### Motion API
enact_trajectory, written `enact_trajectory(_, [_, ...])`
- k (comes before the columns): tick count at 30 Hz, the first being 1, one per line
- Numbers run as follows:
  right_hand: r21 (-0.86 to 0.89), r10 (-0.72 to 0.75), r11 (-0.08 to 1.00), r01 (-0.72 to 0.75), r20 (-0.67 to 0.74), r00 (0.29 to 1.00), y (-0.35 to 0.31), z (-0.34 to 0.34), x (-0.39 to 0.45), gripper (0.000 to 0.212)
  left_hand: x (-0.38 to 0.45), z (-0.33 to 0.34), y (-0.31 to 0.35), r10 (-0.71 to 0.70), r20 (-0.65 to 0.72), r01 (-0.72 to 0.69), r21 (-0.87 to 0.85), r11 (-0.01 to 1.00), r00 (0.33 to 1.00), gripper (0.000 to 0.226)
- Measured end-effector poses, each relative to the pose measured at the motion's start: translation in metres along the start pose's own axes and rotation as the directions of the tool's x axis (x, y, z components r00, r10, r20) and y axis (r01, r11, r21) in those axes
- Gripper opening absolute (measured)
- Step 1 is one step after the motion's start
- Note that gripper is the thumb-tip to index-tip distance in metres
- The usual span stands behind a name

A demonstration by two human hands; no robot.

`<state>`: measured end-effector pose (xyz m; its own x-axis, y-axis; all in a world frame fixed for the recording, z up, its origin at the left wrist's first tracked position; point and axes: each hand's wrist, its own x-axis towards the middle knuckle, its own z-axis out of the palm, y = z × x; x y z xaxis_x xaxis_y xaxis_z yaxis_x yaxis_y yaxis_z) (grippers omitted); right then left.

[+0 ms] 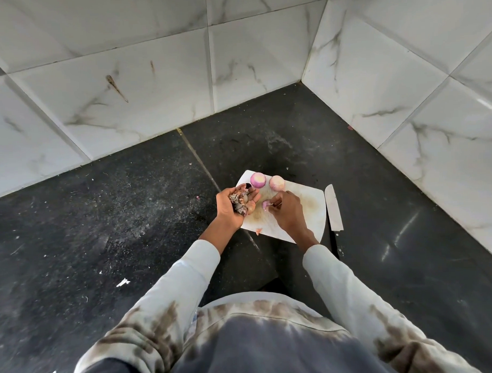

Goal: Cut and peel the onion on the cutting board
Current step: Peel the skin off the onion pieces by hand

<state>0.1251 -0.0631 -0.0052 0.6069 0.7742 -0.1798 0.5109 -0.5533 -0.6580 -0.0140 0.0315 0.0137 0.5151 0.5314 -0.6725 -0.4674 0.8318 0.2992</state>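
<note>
Palm-up, left hand (234,202) cupped around onion skins (241,203); right hand (286,211) pinching perhaps a peel scrap (266,204).

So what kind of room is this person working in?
Probably a kitchen corner. A white cutting board with peeled onions sits on a dark stone counter, a knife lies beside it, and marble-look wall tiles rise behind.

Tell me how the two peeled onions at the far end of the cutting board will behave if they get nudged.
The two peeled onions look round, so a nudge would likely set them rolling, perhaps off the cutting board, since they sit near its far edge. Their bare, glossy surface probably makes them slippery. They look firm, so they should not squash.
</note>
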Motion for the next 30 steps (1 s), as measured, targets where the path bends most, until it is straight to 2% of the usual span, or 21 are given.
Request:
enact_trajectory(2, [0.016, 0.011, 1.0, -0.01, -0.014, 1.0, 0.003, -0.004, 0.001, 0.016, -0.002, 0.001, 0.0, 0.001, 0.004, -0.001, -0.01, 1.0, 1.0, 0.038])
enact_trajectory(5, [-0.001, 0.017, 1.0, -0.017, -0.05, 0.999, 0.006, -0.007, 0.003, 0.011, 0.0, 0.0, 0.0, 0.006, 0.001, -0.006, -0.003, 1.0, 1.0, 0.039])
enact_trajectory(9, [0.217, 0.027, 0.976, -0.013, -0.064, 0.998, -0.004, -0.028, 0.009, 0.012, 0.002, 0.002, -0.002, -0.011, 0.0, 0.011, -0.001, 1.0, 1.0, 0.041])
enact_trajectory(12, [0.328, -0.07, 0.943, 0.061, 0.016, 0.997, -0.02, -0.044, 0.014, 0.02, -0.001, 0.007, -0.007, -0.029, 0.02, 0.027, 0.067, 0.997, 0.999, 0.04])
enact_trajectory(16, [0.157, -0.248, 0.961, 0.227, 0.129, 0.96, -0.043, -0.042, 0.018, 0.024, -0.004, 0.013, -0.01, -0.042, 0.016, 0.039, 0.144, 0.989, 0.999, 0.037])
enact_trajectory(18, [0.056, -0.291, 0.957, 0.286, 0.17, 0.941, -0.05, -0.035, 0.019, 0.022, -0.005, 0.014, -0.011, -0.05, 0.009, 0.048, 0.172, 0.984, 0.999, 0.035])
enact_trajectory(20, [0.02, -0.307, 0.951, 0.307, 0.154, 0.939, -0.052, -0.031, 0.017, 0.022, -0.009, 0.016, -0.011, -0.051, 0.018, 0.047, 0.172, 0.984, 0.999, 0.035])
enact_trajectory(24, [0.146, -0.244, 0.96, 0.239, 0.017, 0.97, -0.046, -0.039, 0.014, 0.013, -0.011, 0.013, -0.008, -0.031, 0.053, 0.028, 0.07, 0.997, 0.998, 0.037])
enact_trajectory(26, [0.11, -0.146, 0.983, 0.145, 0.004, 0.989, -0.034, -0.04, 0.013, 0.012, -0.009, 0.01, -0.005, -0.011, 0.032, 0.009, 0.05, 0.999, 0.999, 0.038])
enact_trajectory(28, [-0.001, -0.069, 0.998, 0.069, 0.124, 0.99, -0.022, -0.037, 0.008, 0.011, -0.009, 0.007, -0.002, 0.005, 0.001, -0.005, 0.047, 0.999, 1.0, 0.039])
enact_trajectory(30, [-0.068, -0.071, 0.993, 0.094, 0.283, 0.957, -0.015, -0.028, -0.003, 0.011, -0.011, 0.007, 0.0, 0.009, -0.026, -0.009, 0.009, 1.0, 1.0, 0.039])
